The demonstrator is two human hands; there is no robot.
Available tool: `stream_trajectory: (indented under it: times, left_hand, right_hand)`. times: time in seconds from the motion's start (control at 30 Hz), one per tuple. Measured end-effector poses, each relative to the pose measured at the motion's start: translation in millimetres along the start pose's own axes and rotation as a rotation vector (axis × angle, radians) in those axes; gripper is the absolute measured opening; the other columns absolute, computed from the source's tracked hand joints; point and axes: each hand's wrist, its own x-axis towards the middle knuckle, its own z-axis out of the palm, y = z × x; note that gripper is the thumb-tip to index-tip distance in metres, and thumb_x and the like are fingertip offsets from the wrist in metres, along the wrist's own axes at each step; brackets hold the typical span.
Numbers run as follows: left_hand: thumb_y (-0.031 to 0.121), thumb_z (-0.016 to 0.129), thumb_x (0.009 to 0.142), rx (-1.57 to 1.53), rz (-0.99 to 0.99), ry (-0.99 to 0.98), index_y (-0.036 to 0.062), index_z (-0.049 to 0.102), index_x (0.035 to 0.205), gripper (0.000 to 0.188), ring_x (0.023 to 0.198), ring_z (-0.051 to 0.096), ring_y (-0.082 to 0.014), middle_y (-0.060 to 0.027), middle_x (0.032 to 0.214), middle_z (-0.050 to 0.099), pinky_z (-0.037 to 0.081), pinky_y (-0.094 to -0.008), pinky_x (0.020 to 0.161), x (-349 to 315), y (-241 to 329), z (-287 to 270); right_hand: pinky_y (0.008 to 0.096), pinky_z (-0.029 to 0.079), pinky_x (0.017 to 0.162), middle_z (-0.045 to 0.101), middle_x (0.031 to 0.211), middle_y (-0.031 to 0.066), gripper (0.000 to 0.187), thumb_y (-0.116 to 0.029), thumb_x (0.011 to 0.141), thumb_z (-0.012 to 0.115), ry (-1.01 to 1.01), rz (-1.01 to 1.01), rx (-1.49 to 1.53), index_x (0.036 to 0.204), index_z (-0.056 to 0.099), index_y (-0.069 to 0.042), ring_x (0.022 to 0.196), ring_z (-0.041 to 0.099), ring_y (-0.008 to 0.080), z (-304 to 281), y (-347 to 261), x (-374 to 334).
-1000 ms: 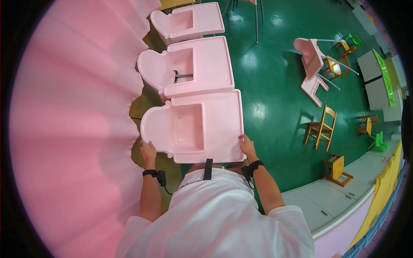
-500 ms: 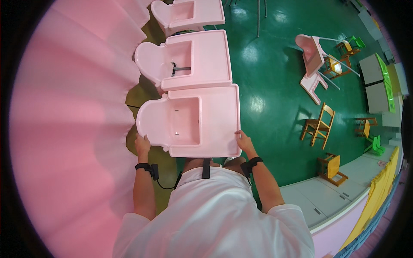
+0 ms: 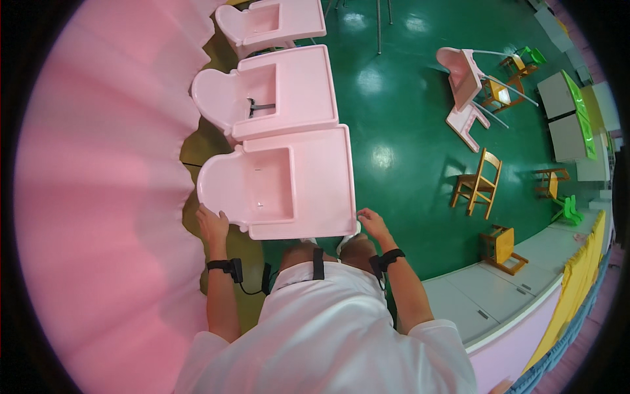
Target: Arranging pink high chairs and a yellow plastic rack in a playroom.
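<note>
Closest to me stands a pink high chair [image 3: 321, 184] with a wide tray and a rounded backrest. My left hand [image 3: 214, 230] is beside the backrest's near edge, fingers apart and no longer wrapped around it; whether the fingertips still touch is hard to tell. Just off the tray's near right corner is my right hand [image 3: 374, 224], its fingers loosely stretched and holding nothing. A second pink high chair [image 3: 305, 88] with a dark strap in its seat stands right behind the first, their trays side by side.
A third pink high chair [image 3: 302, 20] continues the row. Pink curtain [image 3: 118, 177] hangs along the left. On the green floor [image 3: 394, 190] at right are a tipped-over pink high chair [image 3: 464, 79], a wooden chair [image 3: 480, 185] and another wooden chair [image 3: 504, 248] by white cabinets [image 3: 453, 305].
Both hands have loosened from the near high chair, the right one coming away from the tray edge. The whole view has shifted, so the chairs appear slightly further left.
</note>
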Motion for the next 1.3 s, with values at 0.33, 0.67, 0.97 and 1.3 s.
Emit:
stream_trajectory:
  times: [0.33, 0.67, 0.97, 1.3]
  left_hand:
    - [0.013, 0.062, 0.078, -0.231, 0.041, -0.103, -0.0013, 0.052, 0.102, 0.030, 0.102, 0.052, -0.0384, -0.0205, 0.100, 0.054, 0.042, -0.0447, 0.090, -113.2, 119.4, 46.7]
    - [0.026, 0.049, 0.087, -0.310, -0.123, -0.326, 0.0011, 0.067, 0.080, 0.031, 0.081, 0.063, -0.0369, -0.0209, 0.080, 0.066, 0.049, -0.0450, 0.072, -199.7, 222.4, 91.1]
    - [0.036, 0.047, 0.091, -1.021, -0.693, -0.785, 0.0024, 0.061, 0.090, 0.037, 0.063, 0.061, -0.0164, -0.0092, 0.074, 0.065, 0.048, -0.0283, 0.058, -189.6, 284.2, 140.7]
    - [0.029, 0.052, 0.087, -1.265, -0.747, -0.723, 0.0042, 0.058, 0.090, 0.026, 0.067, 0.061, -0.0147, -0.0078, 0.077, 0.065, 0.049, -0.0267, 0.062, -93.5, 385.0, 131.5]
  right_hand:
    - [0.0355, 0.048, 0.074, 0.066, 0.080, 0.0147, 0.030, -0.030, 0.085, 0.056, 0.016, -0.108, -0.020, 0.086, 0.065, -0.001, 0.079, 0.063, 0.0243, -174.9, 66.7, 25.6]
    - [0.0369, 0.047, 0.070, 0.064, 0.076, 0.0129, 0.035, -0.035, 0.088, 0.054, 0.002, -0.126, -0.095, 0.083, 0.059, 0.000, 0.073, 0.060, 0.0233, -351.8, 54.8, 86.4]
    - [0.0326, 0.050, 0.069, 0.066, 0.081, 0.0121, 0.022, -0.019, 0.088, 0.057, -0.195, -0.291, -0.069, 0.094, 0.055, 0.002, 0.075, 0.064, 0.0197, -375.3, -73.1, 227.2]
    - [0.0305, 0.050, 0.069, 0.065, 0.085, 0.0110, 0.022, -0.017, 0.087, 0.056, -0.473, -0.281, -0.215, 0.099, 0.055, 0.001, 0.076, 0.064, 0.0182, -387.0, -192.2, 403.6]
